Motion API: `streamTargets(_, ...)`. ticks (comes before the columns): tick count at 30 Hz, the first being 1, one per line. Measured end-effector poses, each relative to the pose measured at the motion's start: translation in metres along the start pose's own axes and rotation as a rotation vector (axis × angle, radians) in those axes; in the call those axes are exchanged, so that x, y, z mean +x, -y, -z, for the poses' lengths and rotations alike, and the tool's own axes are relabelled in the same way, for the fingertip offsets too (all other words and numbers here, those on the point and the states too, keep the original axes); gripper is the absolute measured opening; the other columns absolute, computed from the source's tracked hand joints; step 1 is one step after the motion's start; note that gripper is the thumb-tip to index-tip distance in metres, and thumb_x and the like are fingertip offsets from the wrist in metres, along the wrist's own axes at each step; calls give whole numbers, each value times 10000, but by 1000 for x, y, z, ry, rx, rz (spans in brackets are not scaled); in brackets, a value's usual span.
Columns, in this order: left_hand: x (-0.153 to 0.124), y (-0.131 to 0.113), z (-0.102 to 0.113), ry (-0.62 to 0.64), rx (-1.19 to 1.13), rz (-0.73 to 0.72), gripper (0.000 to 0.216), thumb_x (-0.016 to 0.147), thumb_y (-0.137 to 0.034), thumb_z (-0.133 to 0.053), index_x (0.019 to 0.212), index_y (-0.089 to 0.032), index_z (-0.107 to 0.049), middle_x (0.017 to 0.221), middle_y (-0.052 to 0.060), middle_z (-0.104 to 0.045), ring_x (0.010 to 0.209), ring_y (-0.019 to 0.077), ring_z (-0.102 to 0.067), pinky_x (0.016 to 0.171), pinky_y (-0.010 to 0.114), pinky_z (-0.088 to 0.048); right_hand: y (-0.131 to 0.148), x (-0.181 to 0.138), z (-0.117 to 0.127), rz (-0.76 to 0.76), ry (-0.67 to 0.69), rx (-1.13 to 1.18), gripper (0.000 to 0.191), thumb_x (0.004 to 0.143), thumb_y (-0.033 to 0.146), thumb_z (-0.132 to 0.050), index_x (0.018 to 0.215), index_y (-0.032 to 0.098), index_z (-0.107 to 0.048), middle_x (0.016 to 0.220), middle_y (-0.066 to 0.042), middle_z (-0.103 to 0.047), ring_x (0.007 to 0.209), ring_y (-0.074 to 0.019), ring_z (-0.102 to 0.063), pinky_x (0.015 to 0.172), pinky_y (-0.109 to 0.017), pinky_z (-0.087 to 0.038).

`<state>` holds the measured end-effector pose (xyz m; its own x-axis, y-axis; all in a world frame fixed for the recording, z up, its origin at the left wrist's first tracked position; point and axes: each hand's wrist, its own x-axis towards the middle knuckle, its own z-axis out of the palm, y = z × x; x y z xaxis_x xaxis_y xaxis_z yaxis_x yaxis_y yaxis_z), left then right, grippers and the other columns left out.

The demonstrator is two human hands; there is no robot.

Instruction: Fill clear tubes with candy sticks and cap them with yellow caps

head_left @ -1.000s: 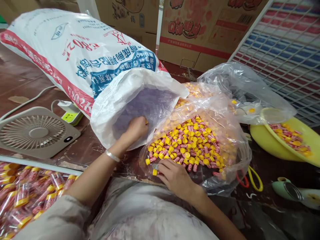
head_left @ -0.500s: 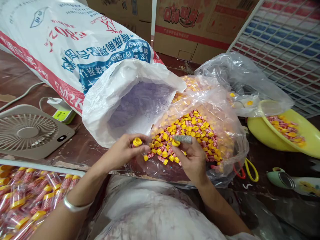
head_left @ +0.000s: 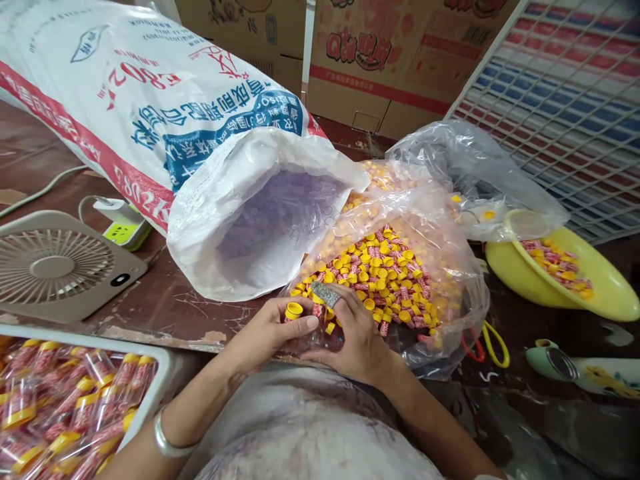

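My left hand [head_left: 273, 333] is closed around a small yellow-capped piece [head_left: 294, 311], its round cap upward between the fingers. My right hand [head_left: 353, 337] meets it, grey tape wrapped on one finger. Under that taped finger is a second yellow-capped piece [head_left: 319, 309], red and white below the cap. Clear plastic shows between the hands, its outline hard to make out. Just beyond them, a clear plastic bag [head_left: 460, 293] lies open, holding a heap of small red-and-white pieces with yellow caps [head_left: 380, 267].
A white printed sack [head_left: 200, 267] lies with its mouth toward me. At left are a fan [head_left: 60, 267], a power socket [head_left: 125, 230] and a white bin [head_left: 167, 363] of yellow-capped clear tubes. At right are a yellow bowl [head_left: 615, 293], yellow-handled scissors [head_left: 497, 347] and a wire rack [head_left: 560, 133].
My hands have come together; the right moved left and down to the left hand, bringing its yellow-capped piece along. The view has shifted slightly.
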<state>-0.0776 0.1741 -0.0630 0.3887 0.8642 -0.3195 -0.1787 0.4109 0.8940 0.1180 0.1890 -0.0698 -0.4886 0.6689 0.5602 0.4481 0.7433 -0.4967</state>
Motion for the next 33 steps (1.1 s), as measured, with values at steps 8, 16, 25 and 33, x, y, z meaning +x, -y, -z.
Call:
streamTargets(8, 13, -7, -13, 75, -15, -29, 375, 678, -431, -846, 867, -148, -691, 733, -6, -622, 625, 110, -498, 547, 205, -372, 3, 3, -6, 54, -67, -37, 613, 807, 481, -799, 1276, 214, -508, 1163, -131, -644, 1177, -321, -602, 1050, -546, -488)
streamTargets(16, 79, -67, 49, -525, 1380, -236, 210, 850, -253, -560, 951, -159, -718, 789, 80, -689, 704, 224, -615, 601, 293, -367, -50, -30, 57, -282, -17, -435, 376, 1008, 548, -501, 1043, 185, -593, 944, -107, -679, 898, -287, -688, 758, -385, -534)
streamTargets(25, 141, -52, 72, -160, 1648, -348, 318, 868, -112, -498, 1043, -145, -762, 1063, 160, -648, 1001, 298, -609, 770, 325, -414, -58, -78, 64, -550, 268, -593, 101, 954, 285, -635, 945, 190, -600, 929, -58, -673, 793, -230, -674, 645, -299, -458)
streamTargets(33, 82, -62, 68, -421, 1379, -452, 333, 879, -389, -606, 1052, -138, -740, 1054, 91, -717, 889, 224, -630, 789, 283, -452, -58, -66, 43, -626, 313, -668, 189, 915, 318, -716, 1024, 189, -631, 1061, -84, -623, 843, -226, -676, 673, -292, -481)
